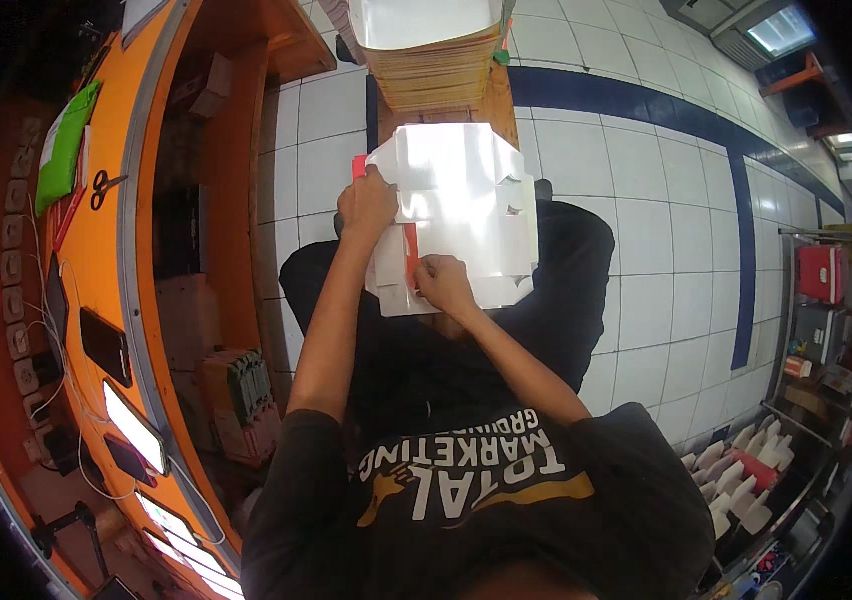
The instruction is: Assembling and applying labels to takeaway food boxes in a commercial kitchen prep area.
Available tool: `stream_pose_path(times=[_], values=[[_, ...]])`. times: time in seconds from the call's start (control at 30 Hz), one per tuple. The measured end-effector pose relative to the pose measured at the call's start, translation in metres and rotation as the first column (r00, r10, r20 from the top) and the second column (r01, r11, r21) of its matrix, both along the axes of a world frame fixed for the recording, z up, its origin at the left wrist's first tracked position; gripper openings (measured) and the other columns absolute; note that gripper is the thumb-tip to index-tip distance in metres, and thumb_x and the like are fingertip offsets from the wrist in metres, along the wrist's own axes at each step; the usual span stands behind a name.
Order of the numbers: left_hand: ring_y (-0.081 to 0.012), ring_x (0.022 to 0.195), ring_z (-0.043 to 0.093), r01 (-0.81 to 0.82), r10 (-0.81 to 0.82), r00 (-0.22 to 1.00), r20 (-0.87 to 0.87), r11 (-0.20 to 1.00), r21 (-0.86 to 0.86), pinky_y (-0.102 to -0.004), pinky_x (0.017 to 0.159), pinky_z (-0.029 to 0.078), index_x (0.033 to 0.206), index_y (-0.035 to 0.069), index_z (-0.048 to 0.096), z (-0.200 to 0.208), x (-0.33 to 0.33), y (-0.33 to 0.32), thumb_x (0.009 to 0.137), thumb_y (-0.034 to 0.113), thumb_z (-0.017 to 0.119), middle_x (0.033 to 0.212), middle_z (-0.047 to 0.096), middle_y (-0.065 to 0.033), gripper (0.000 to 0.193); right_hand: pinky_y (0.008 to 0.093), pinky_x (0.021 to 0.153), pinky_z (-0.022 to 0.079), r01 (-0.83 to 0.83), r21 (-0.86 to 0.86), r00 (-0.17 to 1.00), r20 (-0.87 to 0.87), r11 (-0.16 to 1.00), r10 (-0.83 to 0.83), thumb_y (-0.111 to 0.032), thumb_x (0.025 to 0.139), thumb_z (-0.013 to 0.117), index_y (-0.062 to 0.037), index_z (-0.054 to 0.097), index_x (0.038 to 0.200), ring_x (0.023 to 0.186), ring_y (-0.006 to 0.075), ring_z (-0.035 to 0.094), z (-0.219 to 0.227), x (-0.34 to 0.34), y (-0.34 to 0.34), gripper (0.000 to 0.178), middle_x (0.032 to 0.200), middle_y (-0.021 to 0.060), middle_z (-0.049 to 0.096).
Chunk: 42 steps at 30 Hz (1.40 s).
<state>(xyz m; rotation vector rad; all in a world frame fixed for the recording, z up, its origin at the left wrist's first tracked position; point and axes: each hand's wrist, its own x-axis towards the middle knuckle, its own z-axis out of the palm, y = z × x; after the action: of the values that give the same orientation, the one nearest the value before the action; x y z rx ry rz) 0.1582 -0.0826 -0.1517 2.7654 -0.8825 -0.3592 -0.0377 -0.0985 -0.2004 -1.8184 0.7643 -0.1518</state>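
A flat, glossy white die-cut carton sheet (461, 210) with slots and tabs lies over my lap. My left hand (368, 203) is closed on its left edge, beside a small pinkish-red bit (359, 167) that sticks out at the corner. Lower down, my right hand (444, 285) has its fingers bent together at a narrow red strip (411, 248) on the sheet's left part. Whether the strip is part of the sheet or a separate piece, I cannot tell. My right fingertips partly cover the strip's lower end.
Ahead stands a tall stack of similar sheets (436, 75) on a wooden support. An orange desk (116, 230) on the left bears scissors (102, 190), a green packet (68, 150) and several phones (106, 345). A rack (781, 330) with boxes stands at the right, over white floor tiles (646, 250).
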Motion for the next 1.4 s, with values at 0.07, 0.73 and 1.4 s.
stream_pose_path(times=[0.07, 0.73, 1.4], values=[[-0.0444, 0.093, 0.07, 0.037, -0.036, 0.999, -0.036, 0.999, 0.029, -0.0517, 0.083, 0.056, 0.097, -0.002, 0.07, -0.002, 0.001, 0.0, 0.088, 0.024, 0.063, 0.095, 0.072, -0.0275, 0.029, 0.0349, 0.059, 0.056, -0.001, 0.029, 1.0, -0.019, 1.0, 0.001, -0.02, 0.093, 0.058, 0.0052, 0.07, 0.081, 0.059, 0.0211, 0.071, -0.002, -0.001, 0.001, 0.03, 0.068, 0.0162, 0.07], [-0.0204, 0.1, 0.061, -0.428, -0.148, 0.614, -0.775, 0.762, -0.485, -0.0361, 0.086, 0.049, 0.153, 0.002, 0.034, -0.028, -0.082, 0.07, 0.108, 0.037, 0.041, 0.133, 0.056, -0.0172, 0.057, 0.0447, 0.082, 0.053, -0.196, 0.088, 0.938, 0.306, 0.977, 0.16, -0.026, 0.094, 0.062, -0.0004, 0.07, 0.113, 0.089, 0.0416, 0.069, 0.072, -0.014, -0.023, 0.033, 0.095, 0.028, 0.069], [-0.0338, 0.134, 0.049, 0.602, -0.836, 0.496, -0.233, 0.525, -0.601, -0.061, 0.121, 0.02, 0.109, 0.01, 0.07, 0.108, -0.098, 0.119, 0.084, 0.015, 0.072, 0.132, 0.06, -0.0153, 0.026, 0.044, 0.065, 0.051, -0.757, -0.308, 0.648, -0.23, 0.577, 0.726, -0.014, 0.091, 0.064, -0.0032, 0.064, 0.089, 0.067, 0.0349, 0.066, 0.156, -0.102, -0.102, 0.011, 0.068, 0.0157, 0.064]])
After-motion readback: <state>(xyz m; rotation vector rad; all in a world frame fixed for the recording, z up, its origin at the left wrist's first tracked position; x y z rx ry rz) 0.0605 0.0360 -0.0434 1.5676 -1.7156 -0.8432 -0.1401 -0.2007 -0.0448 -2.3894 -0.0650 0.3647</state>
